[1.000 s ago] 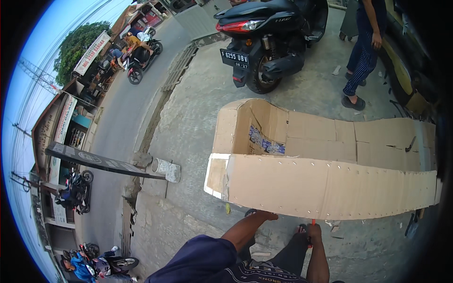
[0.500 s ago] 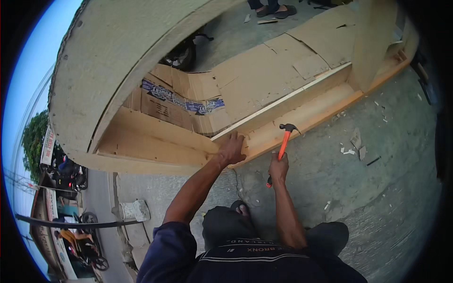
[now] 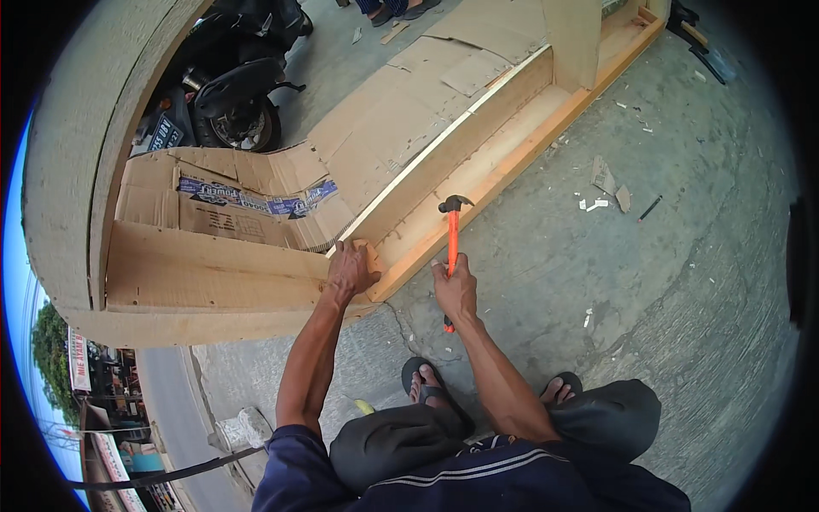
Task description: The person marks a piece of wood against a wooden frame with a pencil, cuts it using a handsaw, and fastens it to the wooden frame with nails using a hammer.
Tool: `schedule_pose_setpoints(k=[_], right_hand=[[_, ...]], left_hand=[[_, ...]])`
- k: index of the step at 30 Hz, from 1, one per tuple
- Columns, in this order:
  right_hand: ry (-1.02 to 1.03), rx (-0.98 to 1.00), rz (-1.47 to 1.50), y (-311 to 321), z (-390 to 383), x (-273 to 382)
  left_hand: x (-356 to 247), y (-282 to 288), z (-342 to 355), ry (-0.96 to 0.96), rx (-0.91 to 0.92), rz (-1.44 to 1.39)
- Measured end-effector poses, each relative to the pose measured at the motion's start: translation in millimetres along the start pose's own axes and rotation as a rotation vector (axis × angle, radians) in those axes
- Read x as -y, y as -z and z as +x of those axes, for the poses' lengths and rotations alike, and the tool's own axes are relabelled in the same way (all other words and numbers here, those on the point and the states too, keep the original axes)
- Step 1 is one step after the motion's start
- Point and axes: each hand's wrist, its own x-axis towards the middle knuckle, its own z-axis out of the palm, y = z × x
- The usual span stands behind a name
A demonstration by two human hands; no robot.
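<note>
My right hand (image 3: 455,288) is closed round the orange handle of a claw hammer (image 3: 453,235), whose dark head points away from me, over the near rail of a long wooden frame (image 3: 503,175). At the frame's near left corner, my left hand (image 3: 350,271) grips the wood, fingers curled over the edge and thumb spread to the right. A light piece of wood (image 3: 372,254) shows between thumb and fingers; whether it is separate from the frame I cannot tell. No nail is visible at the fingertips.
Flattened cardboard (image 3: 375,128) lies beyond the frame. A curved wooden panel (image 3: 72,154) rises at the left. A parked motorcycle (image 3: 239,102) stands behind it. Wood scraps (image 3: 604,175) and a thin dark stick (image 3: 650,208) lie on the concrete at the right. Another person's feet (image 3: 401,10) show at the top.
My view has shifted, so the frame sits further left and more of the motorcycle shows. My left hand stays at the corner; the hammer remains in my right hand, now held more upright in view.
</note>
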Motion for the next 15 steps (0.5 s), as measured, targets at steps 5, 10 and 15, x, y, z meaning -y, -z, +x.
schedule_pose_setpoints(k=[5, 10, 15], right_hand=[[0.037, 0.295, -0.136, -41, -27, -34], [0.063, 0.367, -0.193, -63, -33, -70], [-0.039, 0.331, -0.174, -70, -39, -55]], left_hand=[[9, -23, -9, 0.024, -0.084, -0.145], [3, -19, -3, 0.037, -0.075, -0.159], [3, -22, -5, 0.091, -0.156, -0.253]])
